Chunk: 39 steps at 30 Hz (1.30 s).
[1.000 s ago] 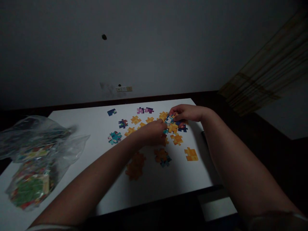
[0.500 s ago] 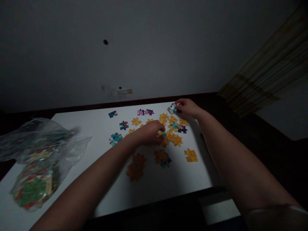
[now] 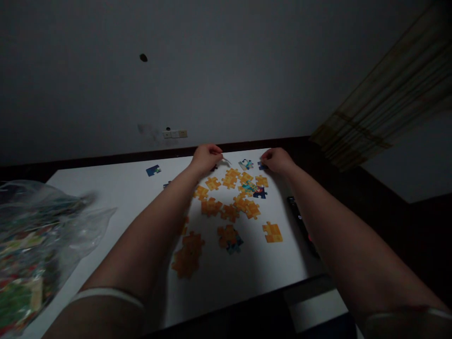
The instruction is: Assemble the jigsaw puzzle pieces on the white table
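Many puzzle pieces [image 3: 243, 200], mostly orange backs with a few coloured faces, lie scattered on a white table [image 3: 116, 188]. My left hand [image 3: 206, 157] reaches to the far edge of the table. Its fingers are curled in a pinch with a pale sliver at the tips, and I cannot make out what they hold. My right hand [image 3: 278, 161] rests at the far right of the spread, fingers closed on a dark blue piece [image 3: 262, 165]. A light blue piece [image 3: 246, 164] lies flat between the two hands. A lone blue piece [image 3: 153, 170] sits to the left.
A clear plastic bag [image 3: 38, 240] holding more colourful pieces lies at the table's left end. A dark slim object [image 3: 301, 221] lies along the right edge of the table. A wall with sockets [image 3: 174, 134] stands behind, and a curtain [image 3: 388, 103] hangs at the right.
My left hand left the middle of the pile and moved to the far edge. My right hand set the light blue piece down and closed on a dark blue one. The view shifted slightly.
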### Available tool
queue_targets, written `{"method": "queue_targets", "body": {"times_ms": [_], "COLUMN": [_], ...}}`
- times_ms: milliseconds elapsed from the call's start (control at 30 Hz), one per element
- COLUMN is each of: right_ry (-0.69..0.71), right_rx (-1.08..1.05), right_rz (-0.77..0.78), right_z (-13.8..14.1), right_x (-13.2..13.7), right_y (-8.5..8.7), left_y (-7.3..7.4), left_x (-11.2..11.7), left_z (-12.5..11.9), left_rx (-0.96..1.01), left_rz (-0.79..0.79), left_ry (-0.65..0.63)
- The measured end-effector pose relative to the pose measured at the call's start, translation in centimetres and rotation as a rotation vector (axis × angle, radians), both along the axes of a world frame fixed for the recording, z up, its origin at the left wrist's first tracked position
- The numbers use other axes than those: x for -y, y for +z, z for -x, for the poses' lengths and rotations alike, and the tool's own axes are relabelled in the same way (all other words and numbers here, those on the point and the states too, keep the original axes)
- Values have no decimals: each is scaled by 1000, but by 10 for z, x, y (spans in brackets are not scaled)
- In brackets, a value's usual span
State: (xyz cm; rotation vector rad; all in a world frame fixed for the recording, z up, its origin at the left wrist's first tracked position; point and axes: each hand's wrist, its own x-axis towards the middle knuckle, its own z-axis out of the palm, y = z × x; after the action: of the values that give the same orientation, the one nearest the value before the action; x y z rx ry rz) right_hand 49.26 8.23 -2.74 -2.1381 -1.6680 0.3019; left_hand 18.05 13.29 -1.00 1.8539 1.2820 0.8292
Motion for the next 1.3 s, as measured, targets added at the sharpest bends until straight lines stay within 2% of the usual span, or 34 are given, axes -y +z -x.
{"method": "queue_targets", "body": {"times_ms": [100,200,300,400,467,533,600,667,767,867,967,1100,1200,1300], "right_ry": [60,223,347,365,353,314,222,97,-29,-46,61,385,579,653], "right_rx": [95,133,145,151,140,117,103,113,151,198,214,144,165,226], "right_rz": [-14,-18,33,72,81,79,64,50,79,97,94,233,308,319], "right_z": [7,28,48,54,51,42,30,17,7,6,9,17,24,32], "right_x": [5,3,-2,-7,-9,-12,-15,-16,-16,-10,5,42,71,87], "right_y": [5,6,6,10,16,21,24,22,16,17,31,50,52,48], "left_y": [-10,-13,-6,6,15,20,22,21,17,15,16,18,18,20], "left_x": [-9,-9,1,21,38,57,76,92,108,111,108,99,91,87], "left_z": [-7,-10,-14,-22,-29,-37,-42,-46,-49,-53,-58,-67,-75,-82], "left_rx": [-112,-255,-403,-515,-549,-556,-562,-594,-657,-659,-636,-619,-620,-630], "left_rz": [-40,-107,-197,-277,-313,-333,-346,-347,-311,-274,-237,-162,-95,-48], "left_ry": [41,41,2,-108,-226,-395,-602,-715,-689,-658,-641,-609,-613,-613]}}
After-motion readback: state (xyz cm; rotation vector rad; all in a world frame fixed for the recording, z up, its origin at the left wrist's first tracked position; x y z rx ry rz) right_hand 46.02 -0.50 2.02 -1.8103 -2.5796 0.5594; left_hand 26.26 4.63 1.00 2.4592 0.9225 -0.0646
